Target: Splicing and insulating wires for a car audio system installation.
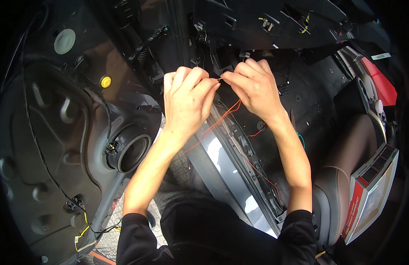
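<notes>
My left hand and my right hand are raised near the upper middle, fingertips close together. Both pinch a thin wire stretched between them. A loop of orange-red wire hangs below my right hand and runs down left over the metal door sill. The fingertips of both hands are partly hidden behind the knuckles. Below and behind my hands, more thin red and pale wires lie along the opened sill channel.
An open door panel with a black speaker ring and yellow grommet fills the left. Above is the dashboard underside. At right are a leather seat, a boxed screen item on it and a red object.
</notes>
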`<state>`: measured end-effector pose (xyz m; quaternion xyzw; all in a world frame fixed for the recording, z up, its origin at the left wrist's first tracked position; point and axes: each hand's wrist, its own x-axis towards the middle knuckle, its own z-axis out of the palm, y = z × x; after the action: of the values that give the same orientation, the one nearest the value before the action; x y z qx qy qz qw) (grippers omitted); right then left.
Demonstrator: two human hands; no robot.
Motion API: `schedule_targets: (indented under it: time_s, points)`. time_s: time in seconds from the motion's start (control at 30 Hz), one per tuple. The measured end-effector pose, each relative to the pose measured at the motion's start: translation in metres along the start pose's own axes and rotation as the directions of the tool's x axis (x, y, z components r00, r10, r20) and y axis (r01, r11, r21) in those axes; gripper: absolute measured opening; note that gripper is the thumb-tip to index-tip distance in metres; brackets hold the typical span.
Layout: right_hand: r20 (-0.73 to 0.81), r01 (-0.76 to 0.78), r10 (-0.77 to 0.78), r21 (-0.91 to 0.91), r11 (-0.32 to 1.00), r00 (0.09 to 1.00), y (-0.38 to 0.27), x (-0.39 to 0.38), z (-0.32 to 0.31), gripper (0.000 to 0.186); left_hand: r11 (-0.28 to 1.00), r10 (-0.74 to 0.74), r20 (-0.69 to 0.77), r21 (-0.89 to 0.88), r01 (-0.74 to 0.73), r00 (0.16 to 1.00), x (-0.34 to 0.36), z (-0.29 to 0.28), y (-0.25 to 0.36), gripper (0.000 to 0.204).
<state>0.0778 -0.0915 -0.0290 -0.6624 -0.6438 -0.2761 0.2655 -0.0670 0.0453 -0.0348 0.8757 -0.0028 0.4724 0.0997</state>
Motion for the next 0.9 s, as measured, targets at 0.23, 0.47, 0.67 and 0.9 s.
schedule_targets:
  time_s: [0.23, 0.47, 0.67, 0.9]
  points:
    - [0.004, 0.058, -0.059, 0.119, 0.991, 0.998, 0.010, 0.002, -0.006, 0.010, 0.656, -0.327, 0.473, -0.509, 0.557, 0.818, 0.017, 0.003, -0.034, 0.011]
    - [-0.046, -0.150, 0.164, 0.224, 0.963, 0.985, 0.003, -0.011, 0.010, 0.012, 0.846, -0.318, 0.227, -0.371, 0.384, 0.921, -0.016, 0.010, -0.001, 0.008]
    - [0.011, 0.081, -0.081, 0.043, 0.996, 0.997, 0.007, 0.001, -0.005, 0.015, 0.999, -0.012, 0.051, 0.040, 0.010, 0.999, 0.008, -0.001, -0.006, 0.006]
    - [-0.062, -0.064, 0.086, 0.289, 0.955, 0.994, 0.007, -0.004, 0.000, 0.011, 0.468, -0.408, 0.444, -0.648, 0.601, 0.797, -0.004, 0.010, -0.023, 0.010]
